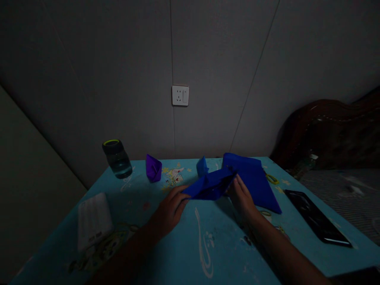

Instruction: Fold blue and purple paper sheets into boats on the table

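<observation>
A dark blue folded paper boat (212, 184) is held above the middle of the table, its hollow side partly facing me. My left hand (173, 208) pinches its left tip between thumb and fingers. At the other end, my right hand (242, 198) grips the right tip, with some fingers hidden behind the paper. Beyond it stands a small lighter blue paper boat (202, 167). A purple paper boat (153, 169) is farther left. Behind my right hand lies a stack of dark blue paper (255, 180).
A water bottle (118, 159) stands at the back left, with a white pack (94, 219) nearer. Yellow-handled scissors (271, 179) lie by the blue paper. A black tablet-like slab (316, 215) rests along the right side of the patterned tablecloth (178, 257). A wall is behind.
</observation>
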Motion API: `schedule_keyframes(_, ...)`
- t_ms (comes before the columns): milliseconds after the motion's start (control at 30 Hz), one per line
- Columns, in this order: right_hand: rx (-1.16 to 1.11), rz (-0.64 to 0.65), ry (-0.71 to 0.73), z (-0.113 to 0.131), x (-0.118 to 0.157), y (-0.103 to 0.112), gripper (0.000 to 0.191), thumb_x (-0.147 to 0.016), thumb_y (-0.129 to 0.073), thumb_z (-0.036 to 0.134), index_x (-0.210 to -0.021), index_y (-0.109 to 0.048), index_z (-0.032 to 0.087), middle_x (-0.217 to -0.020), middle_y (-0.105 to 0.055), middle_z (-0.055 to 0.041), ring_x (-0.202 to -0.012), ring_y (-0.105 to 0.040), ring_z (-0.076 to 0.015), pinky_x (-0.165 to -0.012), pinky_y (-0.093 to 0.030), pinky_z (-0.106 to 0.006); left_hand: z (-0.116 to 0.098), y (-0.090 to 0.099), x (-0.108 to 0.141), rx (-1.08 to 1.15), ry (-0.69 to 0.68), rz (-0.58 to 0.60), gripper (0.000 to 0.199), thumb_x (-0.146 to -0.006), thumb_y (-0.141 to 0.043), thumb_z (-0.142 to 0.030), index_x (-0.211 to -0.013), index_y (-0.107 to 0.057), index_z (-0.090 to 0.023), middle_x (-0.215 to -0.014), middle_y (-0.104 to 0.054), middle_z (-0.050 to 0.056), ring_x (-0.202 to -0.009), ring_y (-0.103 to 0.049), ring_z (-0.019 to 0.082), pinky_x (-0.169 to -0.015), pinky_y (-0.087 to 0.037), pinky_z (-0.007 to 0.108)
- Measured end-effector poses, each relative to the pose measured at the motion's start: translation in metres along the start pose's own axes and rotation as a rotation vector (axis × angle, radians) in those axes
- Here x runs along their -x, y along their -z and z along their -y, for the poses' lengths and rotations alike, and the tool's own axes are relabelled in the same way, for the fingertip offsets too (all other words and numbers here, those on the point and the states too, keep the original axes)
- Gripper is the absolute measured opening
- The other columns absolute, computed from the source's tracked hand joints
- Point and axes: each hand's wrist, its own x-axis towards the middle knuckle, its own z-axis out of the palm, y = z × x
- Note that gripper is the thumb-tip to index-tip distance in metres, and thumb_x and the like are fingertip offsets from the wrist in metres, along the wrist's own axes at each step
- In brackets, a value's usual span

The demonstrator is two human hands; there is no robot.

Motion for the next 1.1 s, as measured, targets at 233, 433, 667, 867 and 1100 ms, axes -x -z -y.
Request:
schedule_keyframes(233,0.197,0.179,0.097,0.021,0.003,0.001,0.066,-0.091,-0.046,0.066,-0.142,-0.048,0.023,-0.122,-0.07,-0.0147,-0.102,-0.068,-0.0313,-0.069,-0.056,-0.038,0.006,-0.004,0.002,-0.059,0.031,0.165,0.022,-0.099,-0.044,-0.014,-0.112,-0.06,-0.02,-0.117,-0.063,0.01,-0.11,-0.065,0.02,-0.096,-0.057,0.037)
schedule_keyframes(433,0.337,0.122,0.12,0.016,0.002,0.005,0.058,-0.088,-0.06,0.05,-0.139,-0.049,0.025,-0.123,-0.069,-0.0126,-0.096,-0.069,-0.0279,-0.066,-0.055,-0.034,0.011,-0.005,0.006,-0.227,0.017,0.225,0.024,-0.098,-0.044,-0.012,-0.115,-0.06,-0.017,-0.121,-0.062,0.012,-0.11,-0.066,0.021,-0.097,-0.057,0.036)
schedule_keyframes(667,0.345,0.085,0.146,0.021,0.004,0.002,0.052,-0.089,-0.059,0.053,-0.132,-0.054,0.024,-0.127,-0.067,-0.0134,-0.1,-0.067,-0.0276,-0.068,-0.057,-0.035,0.009,-0.002,0.006,-0.415,-0.044,0.262,0.033,-0.096,-0.039,-0.005,-0.117,-0.061,-0.016,-0.123,-0.064,0.011,-0.111,-0.065,0.022,-0.095,-0.056,0.033)
schedule_keyframes(867,0.407,0.155,0.15,0.019,-0.001,0.005,0.042,-0.082,-0.067,0.04,-0.119,-0.064,0.021,-0.121,-0.07,-0.0125,-0.093,-0.068,-0.0251,-0.071,-0.056,-0.035,0.01,0.0,0.004,-0.484,-0.054,0.2,0.03,-0.098,-0.039,-0.01,-0.118,-0.061,-0.015,-0.122,-0.066,0.012,-0.112,-0.065,0.023,-0.1,-0.054,0.034)
schedule_keyframes(1100,0.327,0.101,0.034,0.017,-0.005,0.008,0.034,-0.069,-0.079,0.037,-0.098,-0.074,0.019,-0.086,-0.076,-0.0052,-0.072,-0.068,-0.0204,-0.067,-0.055,-0.033,0.008,0.002,0.005,-0.416,-0.035,0.138,0.025,-0.099,-0.042,-0.016,-0.113,-0.062,-0.016,-0.123,-0.065,0.013,-0.106,-0.069,0.022,-0.091,-0.059,0.033)
